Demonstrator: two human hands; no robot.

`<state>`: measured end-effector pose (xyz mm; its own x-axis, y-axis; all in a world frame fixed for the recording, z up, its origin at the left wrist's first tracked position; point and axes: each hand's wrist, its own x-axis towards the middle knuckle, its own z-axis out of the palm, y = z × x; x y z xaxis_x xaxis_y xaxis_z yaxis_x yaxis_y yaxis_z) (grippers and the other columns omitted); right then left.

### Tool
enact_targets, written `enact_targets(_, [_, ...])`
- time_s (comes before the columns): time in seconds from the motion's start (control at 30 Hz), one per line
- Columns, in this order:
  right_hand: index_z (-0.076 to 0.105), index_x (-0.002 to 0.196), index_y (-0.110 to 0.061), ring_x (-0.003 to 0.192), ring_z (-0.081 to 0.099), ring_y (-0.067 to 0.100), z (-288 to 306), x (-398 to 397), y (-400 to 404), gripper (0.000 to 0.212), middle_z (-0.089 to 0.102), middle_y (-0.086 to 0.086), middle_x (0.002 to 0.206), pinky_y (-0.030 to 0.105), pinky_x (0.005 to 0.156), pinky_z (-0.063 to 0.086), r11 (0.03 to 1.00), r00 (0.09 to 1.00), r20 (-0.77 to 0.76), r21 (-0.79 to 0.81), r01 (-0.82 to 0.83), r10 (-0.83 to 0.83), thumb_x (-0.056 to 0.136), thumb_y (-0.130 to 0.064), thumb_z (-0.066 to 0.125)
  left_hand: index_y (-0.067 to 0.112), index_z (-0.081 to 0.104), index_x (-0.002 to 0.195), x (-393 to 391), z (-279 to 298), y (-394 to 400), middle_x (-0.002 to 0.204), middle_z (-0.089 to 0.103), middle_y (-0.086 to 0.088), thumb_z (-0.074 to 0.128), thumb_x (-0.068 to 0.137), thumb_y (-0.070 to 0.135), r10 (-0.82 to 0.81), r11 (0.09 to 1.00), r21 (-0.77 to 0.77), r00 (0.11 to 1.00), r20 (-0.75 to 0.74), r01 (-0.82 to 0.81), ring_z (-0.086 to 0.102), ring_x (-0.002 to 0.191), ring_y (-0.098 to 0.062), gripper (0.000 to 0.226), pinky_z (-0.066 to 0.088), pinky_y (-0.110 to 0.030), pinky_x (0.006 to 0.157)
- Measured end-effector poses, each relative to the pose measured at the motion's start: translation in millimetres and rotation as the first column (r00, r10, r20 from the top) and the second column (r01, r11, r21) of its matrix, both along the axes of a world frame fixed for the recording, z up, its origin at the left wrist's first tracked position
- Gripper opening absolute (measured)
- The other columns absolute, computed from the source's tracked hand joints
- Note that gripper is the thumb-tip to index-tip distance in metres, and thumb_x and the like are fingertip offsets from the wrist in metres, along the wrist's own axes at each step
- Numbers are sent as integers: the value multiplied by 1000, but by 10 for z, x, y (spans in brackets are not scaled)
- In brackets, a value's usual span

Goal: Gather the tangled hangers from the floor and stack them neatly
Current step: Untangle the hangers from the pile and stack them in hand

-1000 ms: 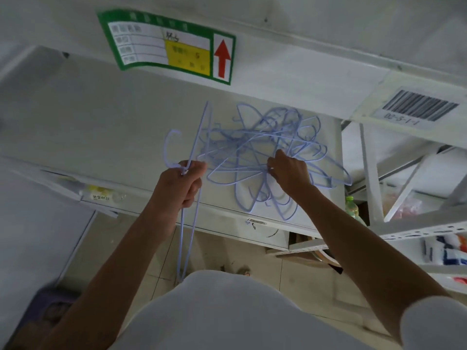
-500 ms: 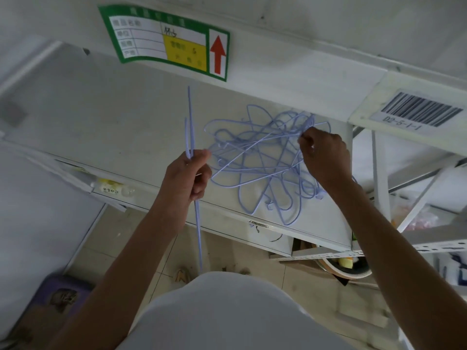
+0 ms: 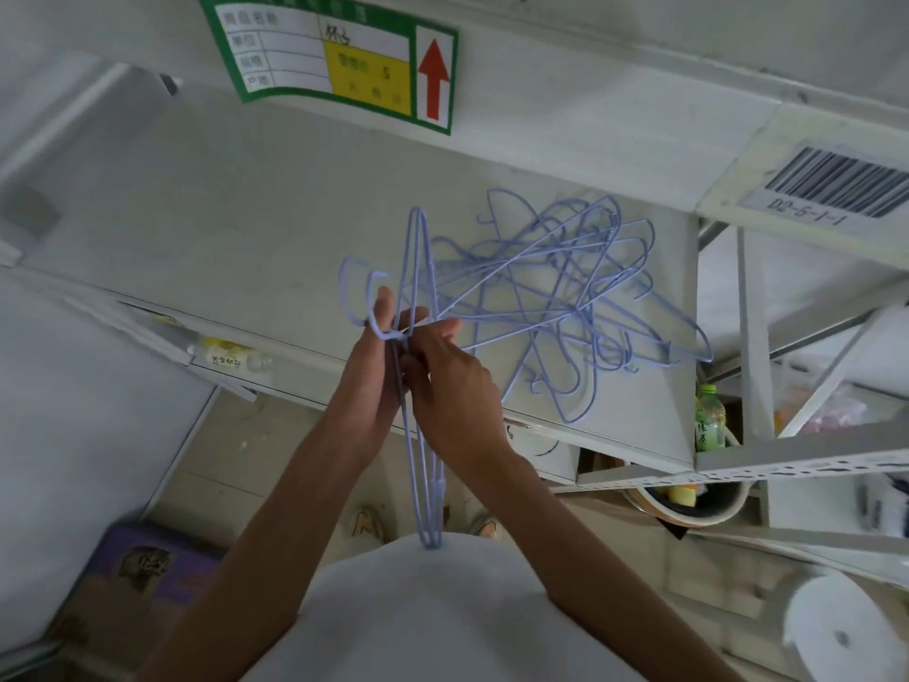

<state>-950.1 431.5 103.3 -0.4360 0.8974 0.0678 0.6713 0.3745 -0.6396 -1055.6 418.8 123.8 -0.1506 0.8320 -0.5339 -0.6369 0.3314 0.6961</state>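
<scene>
A tangle of thin pale-blue wire hangers lies on the grey shelf board ahead of me. In front of the shelf, my left hand grips a few matched blue hangers held edge-on and upright, their hooks curling out to the left above my fingers. My right hand presses against the left one and pinches the same bunch at the necks. The lower ends of the held hangers reach down to my white shirt.
A green label with a red arrow and a barcode tag sit on the upper shelf edge. A green bottle and a bowl are at lower right, a white roll bottom right, a purple box on the floor at left.
My right hand left the tangle on the shelf and came left to meet my left hand. The held bunch now shows more than one hanger, with hooks visible at the left.
</scene>
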Motion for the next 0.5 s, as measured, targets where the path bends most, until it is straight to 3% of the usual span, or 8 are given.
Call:
enact_targets(0.1, [51,121,-20,74,64,31,24,41,-9,24,68,3,87,40,56,50,999,999,-14,-10,50,-51,104,-31,38,-4,43,145,-51,7,-29,146,55,-24,63,78,70,-83,992,109,989,118,70,47,142,-35,102,31,-50,121])
enact_targets(0.17, [51,117,-22,73,63,32,30,52,1,18,68,2,84,41,58,52,993,993,-71,-78,86,-91,104,-28,41,-4,40,148,-72,19,-41,153,49,-21,81,60,71,-161,971,199,977,142,131,42,146,-34,123,26,-50,123])
enact_targets(0.27, [57,103,-25,70,63,27,44,90,7,11,67,2,78,44,63,53,960,967,-196,-259,109,-162,101,-30,48,1,36,151,-132,-51,-73,159,41,-19,84,62,67,-272,927,306,950,152,216,37,149,-34,121,21,-52,125])
enact_targets(0.33, [62,93,-23,70,64,23,40,129,-14,15,71,3,80,46,68,55,899,917,-314,-427,96,-247,101,-31,52,5,23,158,-149,-143,-133,164,32,-16,78,80,51,-377,868,366,925,50,334,39,148,-28,106,31,-46,122])
enact_targets(0.37, [62,91,-21,71,65,25,33,160,-46,17,71,5,82,47,69,56,894,910,-326,-438,96,-257,101,-30,52,6,23,158,-126,-197,-158,164,33,-14,74,86,42,-390,859,364,921,5,362,43,146,-26,95,38,-42,119])
enact_targets(0.43, [60,99,-19,76,67,31,3,226,-132,14,71,9,88,49,68,56,949,956,-255,-308,62,-145,100,-27,49,7,39,151,-45,-300,-166,157,47,-11,75,87,31,-331,895,301,943,-44,328,49,142,-28,78,46,-40,112])
enact_targets(0.5, [56,112,-21,84,68,33,-17,284,-195,21,70,5,102,47,67,57,987,996,-85,-149,-53,40,98,-30,43,7,64,128,74,-361,-105,142,63,-10,69,93,27,-216,949,204,968,-127,238,57,134,-33,41,53,-39,105])
